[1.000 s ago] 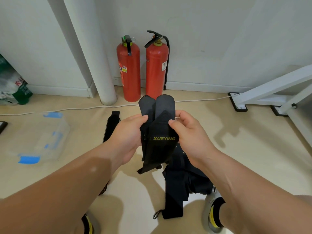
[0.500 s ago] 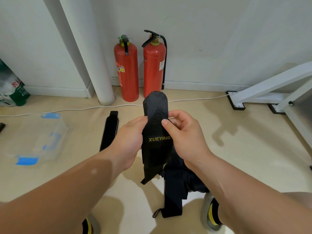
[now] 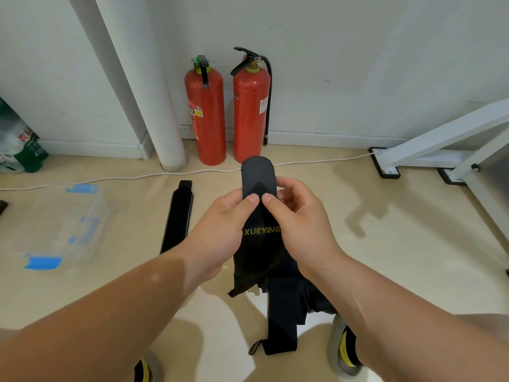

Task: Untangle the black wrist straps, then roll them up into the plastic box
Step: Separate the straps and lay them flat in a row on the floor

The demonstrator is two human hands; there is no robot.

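Your left hand (image 3: 220, 230) and right hand (image 3: 297, 221) both pinch the upright black wrist strap (image 3: 259, 177), thumbs side by side on its front.

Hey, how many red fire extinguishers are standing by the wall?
2. One red cylindrical fire extinguisher stands upright at the wall beside the white pipe; the second extinguisher stands just right of it. None looks hidden.

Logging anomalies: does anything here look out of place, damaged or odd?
Only the tangled heap of black straps on the floor by the right shoe, unsorted. One strap lies straight near the plastic box; left hand and right hand pinch the XUEYING strap. Nothing looks damaged.
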